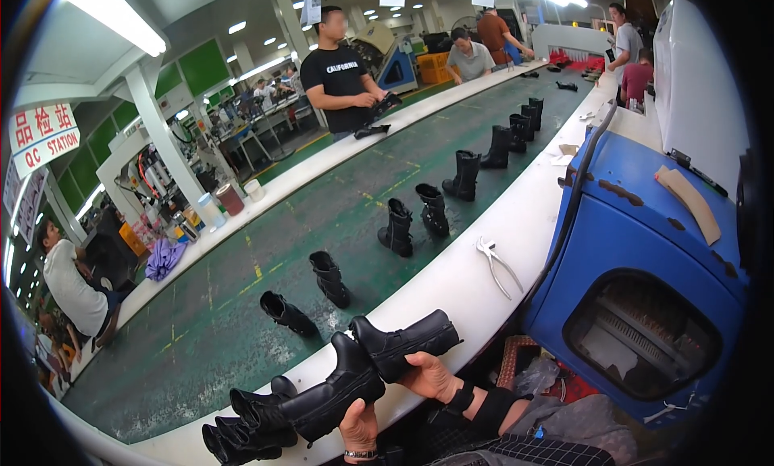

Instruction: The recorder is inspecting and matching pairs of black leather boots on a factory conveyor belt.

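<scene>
Two black lace-up boots are in my hands above the white ledge. My left hand (pixel 359 428), with a watch at the wrist, is closed on a black boot (pixel 337 392) that lies tilted on its side. My right hand (pixel 430 377), with black straps on the wrist, grips the other black boot (pixel 407 343) by its sole side. The two boots touch or overlap where they meet. More dark boots (pixel 242 438) lie to the left, beside and partly behind the left-hand boot. My fingers are partly hidden by the boots.
Several black boots (pixel 397 226) stand along a green conveyor belt (pixel 218 337). Metal pincers (pixel 498 266) lie on the white ledge (pixel 451 276). On the right is a blue machine (pixel 621 216) with a window. Across the belt a person (pixel 343 79) handles a dark item.
</scene>
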Demonstrator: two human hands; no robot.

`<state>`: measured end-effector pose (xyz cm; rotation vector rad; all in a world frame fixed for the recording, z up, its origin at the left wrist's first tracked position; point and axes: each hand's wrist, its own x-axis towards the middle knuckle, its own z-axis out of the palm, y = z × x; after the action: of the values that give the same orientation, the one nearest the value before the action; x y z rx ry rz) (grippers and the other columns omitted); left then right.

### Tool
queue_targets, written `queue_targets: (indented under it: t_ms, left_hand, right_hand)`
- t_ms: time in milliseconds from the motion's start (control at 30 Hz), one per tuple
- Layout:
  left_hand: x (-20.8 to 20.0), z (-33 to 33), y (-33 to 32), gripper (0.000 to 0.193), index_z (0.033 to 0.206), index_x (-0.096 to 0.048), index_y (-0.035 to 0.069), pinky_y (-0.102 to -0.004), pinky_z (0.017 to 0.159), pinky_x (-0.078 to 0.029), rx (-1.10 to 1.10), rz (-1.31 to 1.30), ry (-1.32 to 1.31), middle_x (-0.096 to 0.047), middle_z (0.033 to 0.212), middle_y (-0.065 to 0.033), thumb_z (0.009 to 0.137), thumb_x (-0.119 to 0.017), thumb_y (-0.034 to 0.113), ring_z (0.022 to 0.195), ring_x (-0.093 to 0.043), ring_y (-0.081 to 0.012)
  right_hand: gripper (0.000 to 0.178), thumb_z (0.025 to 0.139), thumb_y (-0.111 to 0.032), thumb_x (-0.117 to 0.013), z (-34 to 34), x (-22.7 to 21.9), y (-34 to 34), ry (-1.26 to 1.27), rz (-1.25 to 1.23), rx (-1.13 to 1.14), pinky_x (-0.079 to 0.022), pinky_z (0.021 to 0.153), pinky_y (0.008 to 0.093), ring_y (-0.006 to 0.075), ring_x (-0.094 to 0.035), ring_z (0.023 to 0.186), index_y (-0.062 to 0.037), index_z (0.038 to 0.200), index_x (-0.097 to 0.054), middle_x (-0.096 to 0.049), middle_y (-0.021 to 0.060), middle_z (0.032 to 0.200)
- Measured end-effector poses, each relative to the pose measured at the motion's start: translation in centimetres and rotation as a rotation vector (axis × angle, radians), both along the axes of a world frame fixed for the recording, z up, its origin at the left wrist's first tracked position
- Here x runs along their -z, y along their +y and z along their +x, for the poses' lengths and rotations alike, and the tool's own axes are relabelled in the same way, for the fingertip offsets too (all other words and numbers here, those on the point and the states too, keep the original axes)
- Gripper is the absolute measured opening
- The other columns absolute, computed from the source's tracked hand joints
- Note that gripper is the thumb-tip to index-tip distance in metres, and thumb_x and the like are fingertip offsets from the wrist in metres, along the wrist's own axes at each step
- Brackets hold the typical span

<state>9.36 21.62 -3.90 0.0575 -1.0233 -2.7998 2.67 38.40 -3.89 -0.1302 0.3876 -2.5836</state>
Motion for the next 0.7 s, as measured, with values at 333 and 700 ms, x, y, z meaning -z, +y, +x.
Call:
queue_targets:
  t_ms: [333, 700]
  left_hand:
    - [-0.42, 0.45, 0.37, 0.067, 0.135, -0.046, 0.006, -0.0463, 0.106, -0.039, 0.033, 0.036, 0.052, -0.056, 0.129, -0.0103, 0.071, -0.065, 0.004, 0.12, -0.053, -0.0298]
    - [-0.1, -0.37, 0.76, 0.066, 0.135, -0.046, 0.006, -0.0487, 0.106, -0.039, 0.025, 0.143, 0.071, -0.055, 0.13, -0.0121, 0.071, -0.063, 0.003, 0.121, -0.052, -0.0316]
  right_hand:
    - [0.06, 0.077, -0.018, -0.068, 0.04, 0.13, 0.37, 0.044, -0.01, -0.044, -0.04, 0.104, 0.0394, 0.0225, -0.056, 0.115, -0.0035, 0.132, -0.049, -0.059, 0.0082, 0.127]
    - [0.051, 0.081, -0.017, -0.067, 0.17, 0.0, 0.6, 0.073, -0.015, -0.038, -0.044, 0.099, 0.0386, 0.021, -0.058, 0.111, -0.0051, 0.129, -0.052, -0.061, 0.0067, 0.12]
